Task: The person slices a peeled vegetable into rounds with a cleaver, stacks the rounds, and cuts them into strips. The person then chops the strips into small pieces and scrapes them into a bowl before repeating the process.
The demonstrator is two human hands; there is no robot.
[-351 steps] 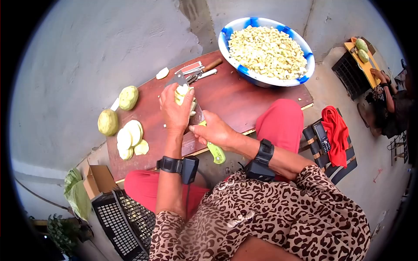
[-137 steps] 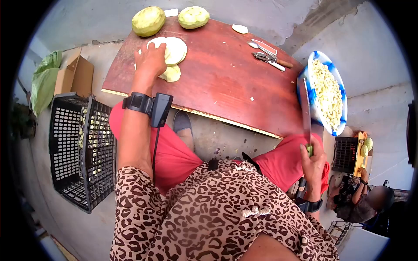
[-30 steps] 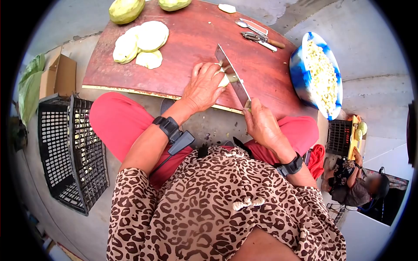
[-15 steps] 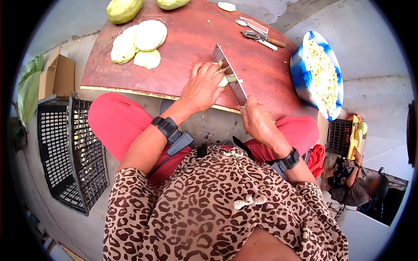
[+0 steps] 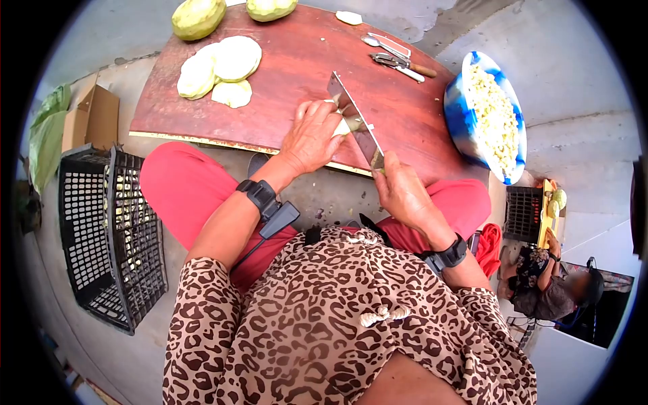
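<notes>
L hand (image 5: 312,138) lies palm-down w/ fingers curled over a pale veg piece (image 5: 343,127), pinning it to the red tabletop (image 5: 297,67) near the front edge. R hand (image 5: 403,192) is closed round the handle of a big knife (image 5: 356,128), blade tilted, its edge at the piece just beside the L fingertips. Progress, as I read it: well under way, not done. Done: the blue-rimmed bowl (image 5: 453,115) at the R end of the tabletop is heaped w/ small pale dice (image 5: 494,121), and three flat slices (image 5: 233,59) lie overlapping at the far L. Left to do: those slices, the piece under the hand, plus two green-skinned whole veg (image 5: 198,17) at the far edge, uncut by the look of them. A small offcut (image 5: 349,17) sits near them. A peeler & other small tools (image 5: 398,59) lie apart from both hands, toward the far edge. Hard to see: the piece is mostly hidden by L fingers and blade, so can't tell its shape or how much is cut. The knife handle is buried in the R fist, and whether the edge is in the piece or just above it, can't tell. The whole veg are clipped by the frame top. Black crate (image 5: 108,229) on the floor at L holds pale bits, too small to ID. Another person (image 5: 550,290) sits at lower R by a board w/ similar veg, too small for detail.
</notes>
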